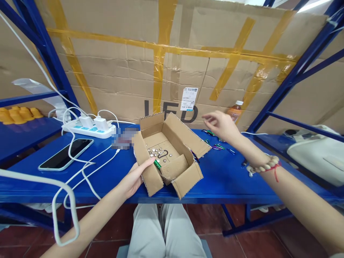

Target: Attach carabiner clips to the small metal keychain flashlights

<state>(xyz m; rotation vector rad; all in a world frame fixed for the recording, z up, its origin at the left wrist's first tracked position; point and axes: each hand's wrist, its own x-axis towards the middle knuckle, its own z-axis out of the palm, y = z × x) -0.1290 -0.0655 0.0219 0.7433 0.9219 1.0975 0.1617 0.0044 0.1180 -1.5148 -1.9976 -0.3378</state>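
Note:
An open cardboard box (185, 138) stands on the blue shelf (225, 179) in front of me. Inside lie several small silver discs (154, 151) and a black carabiner (162, 154). My left hand (135, 177) rests against the box's near left flap, its fingers pinching a small green carabiner (157, 164) at the box's edge. My right hand (219, 125) hovers beyond the box to the right, fingers loosely spread and empty, above several coloured carabiners (218, 146) scattered on the shelf.
A phone (66, 154) lies at the left with white cables (86, 172) running to a power strip (88, 128). An orange bottle (235, 111) stands at the cardboard back wall. Yellow items (18, 114) sit far left, a white bag (317, 154) far right.

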